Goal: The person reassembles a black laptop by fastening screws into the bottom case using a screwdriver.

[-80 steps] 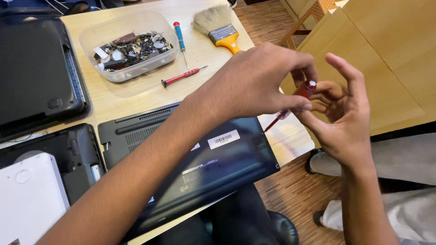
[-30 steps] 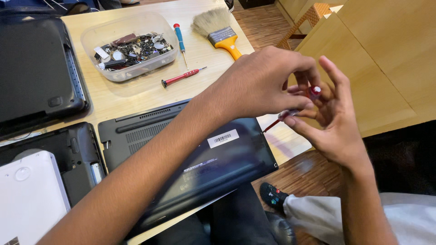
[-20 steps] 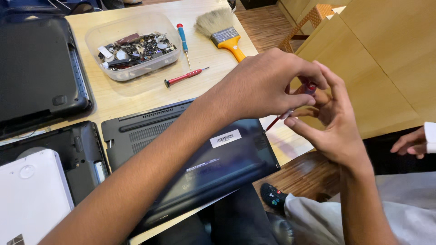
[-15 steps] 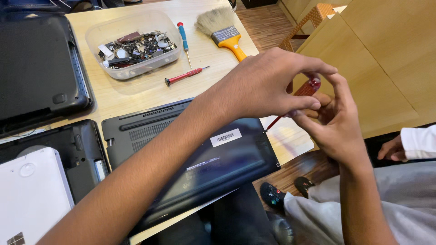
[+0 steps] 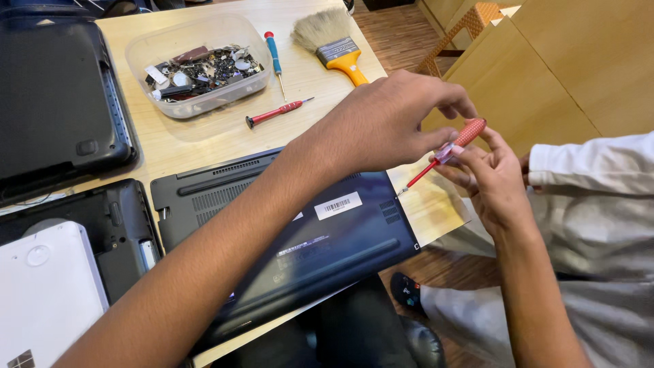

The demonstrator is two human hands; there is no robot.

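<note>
A small red-handled screwdriver [image 5: 455, 144] is held in the air past the table's right edge, its thin tip pointing down-left toward the laptop corner. My right hand [image 5: 492, 182] cradles it from below, fingers on the handle. Reaching across from the left, my left hand [image 5: 392, 123] pinches the pale collar just below the handle. Under my left forearm lies a dark laptop [image 5: 340, 232], upside down, with vents and a white sticker on its base.
A clear tub of small parts [image 5: 197, 65], a blue screwdriver [image 5: 274, 58], a second red screwdriver [image 5: 276, 111] and an orange-handled brush [image 5: 332, 41] lie on the wooden table [image 5: 204, 136]. Other dark and white laptops [image 5: 54, 109] lie left. Another person's white sleeve [image 5: 593, 160] is at right.
The screwdriver's handle now shows clearly between my fingers, and my left hand has shifted onto its collar. The other person's white sleeve has moved in from the right.
</note>
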